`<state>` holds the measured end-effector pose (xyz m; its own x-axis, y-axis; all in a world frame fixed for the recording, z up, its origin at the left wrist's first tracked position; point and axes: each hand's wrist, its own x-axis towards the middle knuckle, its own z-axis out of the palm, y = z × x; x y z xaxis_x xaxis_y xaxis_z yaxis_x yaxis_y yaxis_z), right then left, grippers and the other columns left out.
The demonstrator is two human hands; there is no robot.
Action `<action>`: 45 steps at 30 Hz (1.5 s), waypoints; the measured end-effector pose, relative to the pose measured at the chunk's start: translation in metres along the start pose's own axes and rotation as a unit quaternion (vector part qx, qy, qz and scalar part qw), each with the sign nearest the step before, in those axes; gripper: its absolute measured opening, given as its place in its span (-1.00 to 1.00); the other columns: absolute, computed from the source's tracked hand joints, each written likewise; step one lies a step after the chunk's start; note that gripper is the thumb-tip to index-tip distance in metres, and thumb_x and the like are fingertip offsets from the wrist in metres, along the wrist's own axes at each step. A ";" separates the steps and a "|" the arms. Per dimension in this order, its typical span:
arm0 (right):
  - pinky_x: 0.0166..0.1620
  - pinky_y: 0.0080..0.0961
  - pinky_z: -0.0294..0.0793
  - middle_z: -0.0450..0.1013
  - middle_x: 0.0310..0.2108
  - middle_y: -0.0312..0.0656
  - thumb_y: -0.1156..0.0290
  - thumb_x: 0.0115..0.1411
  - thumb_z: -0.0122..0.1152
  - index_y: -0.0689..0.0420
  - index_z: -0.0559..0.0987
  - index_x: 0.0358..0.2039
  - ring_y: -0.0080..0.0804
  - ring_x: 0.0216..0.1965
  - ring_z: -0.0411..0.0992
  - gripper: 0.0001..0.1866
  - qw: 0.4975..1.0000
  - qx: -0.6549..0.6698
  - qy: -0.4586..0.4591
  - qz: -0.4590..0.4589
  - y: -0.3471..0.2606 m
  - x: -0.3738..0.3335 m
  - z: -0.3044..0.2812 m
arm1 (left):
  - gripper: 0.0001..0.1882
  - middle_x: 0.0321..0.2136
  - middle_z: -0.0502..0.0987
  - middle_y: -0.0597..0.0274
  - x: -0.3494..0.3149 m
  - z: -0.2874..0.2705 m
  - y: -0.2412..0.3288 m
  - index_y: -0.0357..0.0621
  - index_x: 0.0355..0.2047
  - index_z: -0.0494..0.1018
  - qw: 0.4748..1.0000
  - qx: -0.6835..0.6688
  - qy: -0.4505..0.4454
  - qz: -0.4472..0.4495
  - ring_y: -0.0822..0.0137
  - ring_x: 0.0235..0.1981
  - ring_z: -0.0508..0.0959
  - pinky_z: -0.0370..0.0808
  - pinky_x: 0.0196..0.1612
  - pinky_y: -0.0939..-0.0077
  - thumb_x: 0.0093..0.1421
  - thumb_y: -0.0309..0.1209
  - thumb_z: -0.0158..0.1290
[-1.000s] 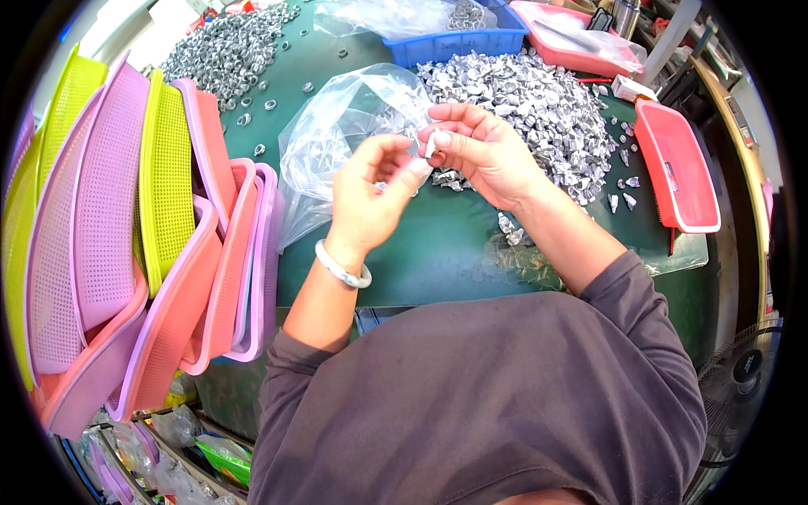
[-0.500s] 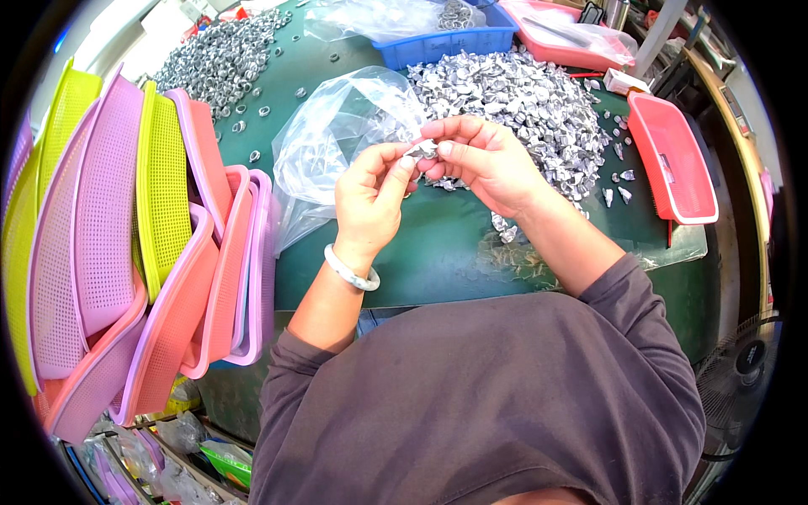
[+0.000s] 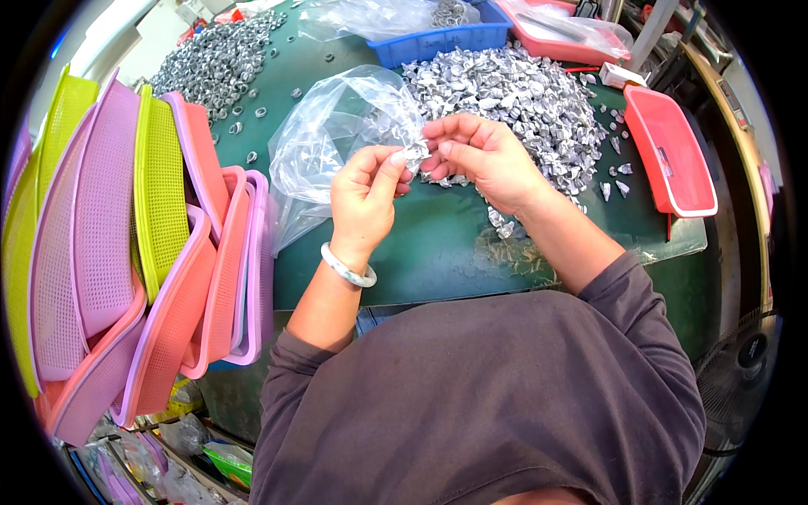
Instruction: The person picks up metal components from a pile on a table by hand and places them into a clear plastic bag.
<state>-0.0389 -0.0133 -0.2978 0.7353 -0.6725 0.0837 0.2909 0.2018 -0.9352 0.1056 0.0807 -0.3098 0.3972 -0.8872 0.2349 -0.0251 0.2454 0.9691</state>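
on the dark green worktop (image 3: pixel 438 252), a wide heap of small silvery metal pieces (image 3: pixel 513 93) is lying just beyond the person's hands, spreading toward the far right. a second, darker heap of ring-like metal pieces (image 3: pixel 215 59) is sitting at the far left corner, with a few strays scattered between the two. a crumpled clear plastic bag (image 3: pixel 337 135) is resting on the worktop to the left of the hands, touching the near edge of the silvery heap. a blue tray (image 3: pixel 442 40) is standing at the far edge with another clear bag over it, and a pink tray (image 3: pixel 555 38) is beside it. a red tray (image 3: pixel 669 151) is sitting at the right edge of the worktop. a stack of pink, purple and yellow-green mesh baskets (image 3: pixel 126 244) is leaning on edge against the left side of the worktop. a fan (image 3: pixel 741 370) is standing low at the right.

the left hand (image 3: pixel 364 198) and the right hand (image 3: pixel 484 156) are meeting above the worktop, fingertips together, both pinching one small silvery metal piece (image 3: pixel 415 154) between thumb and fingers. the piece is being held in the air just in front of the bag and near the heap. it is too small and too covered by the fingers to tell its long axis or which way it is pointing. a pale bangle (image 3: pixel 348 268) is circling the left wrist.
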 end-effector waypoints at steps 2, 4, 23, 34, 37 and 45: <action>-0.31 -0.62 0.44 0.43 -0.32 -0.12 0.59 0.12 -0.06 0.35 0.39 -0.18 -0.49 -0.36 0.42 -0.77 0.998 -0.063 0.010 -0.030 -0.001 -0.001 -0.007 | -0.87 -0.55 0.47 0.30 0.000 0.000 -0.001 -0.25 -0.34 0.44 0.999 0.028 0.006 0.024 0.54 -0.54 0.44 0.40 -0.46 0.71 0.16 -0.45 -0.03; -0.31 -0.64 0.40 0.44 -0.29 -0.15 0.58 0.11 -0.06 0.30 0.41 -0.18 -0.56 -0.36 0.39 -0.76 0.993 -0.111 0.033 -0.029 -0.003 -0.003 -0.015 | -0.87 -0.55 0.47 0.30 0.000 -0.001 -0.003 -0.25 -0.33 0.44 0.998 0.048 0.010 0.038 0.54 -0.53 0.45 0.41 -0.44 0.71 0.16 -0.45 -0.03; -0.31 -0.43 0.41 0.46 -0.39 -0.11 0.53 0.03 0.00 0.19 0.52 -0.34 -0.25 -0.37 0.44 -0.83 0.839 -0.511 -0.025 -0.185 0.002 0.014 -0.027 | -0.85 -0.44 0.48 0.24 0.032 -0.050 -0.010 -0.26 -0.33 0.38 0.988 0.046 0.137 0.049 0.46 -0.44 0.48 0.43 -0.36 0.63 0.18 -0.42 -0.08; -0.18 -0.37 0.40 0.48 -0.32 -0.10 0.66 -0.17 0.03 0.10 0.55 -0.28 -0.18 -0.23 0.44 -0.63 0.703 -0.636 -0.316 -0.051 0.069 0.118 0.042 | -0.83 -0.45 0.43 0.23 0.031 -0.072 -0.034 -0.26 -0.34 0.36 0.970 0.157 0.183 -0.037 0.49 -0.43 0.36 0.32 -0.36 0.60 0.18 -0.39 -0.13; -0.17 -0.38 0.40 0.48 -0.29 -0.12 0.64 -0.17 0.06 0.08 0.54 -0.24 -0.20 -0.22 0.44 -0.60 0.685 -0.637 -0.351 -0.034 0.077 0.121 0.046 | -0.83 -0.43 0.43 0.21 0.024 -0.075 -0.039 -0.26 -0.34 0.36 0.966 0.165 0.196 -0.033 0.46 -0.38 0.37 0.32 -0.28 0.58 0.19 -0.40 -0.14; -0.23 -0.36 0.41 0.42 -0.29 -0.20 0.49 -0.16 0.16 -0.05 0.56 -0.32 -0.19 -0.28 0.43 -0.70 0.668 -0.631 -0.377 -0.118 0.085 0.114 0.043 | -0.83 -0.35 0.41 0.44 0.023 -0.077 -0.048 -0.07 -0.29 0.40 0.976 0.114 0.177 -0.048 0.58 -0.33 0.33 0.26 -0.33 0.64 0.21 -0.30 -0.13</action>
<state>0.0956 -0.0418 -0.3524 0.9977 0.0663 -0.0155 0.0558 -0.9268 -0.3714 0.1868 0.0783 -0.3562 0.6987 -0.7016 0.1397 -0.1593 0.0379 0.9865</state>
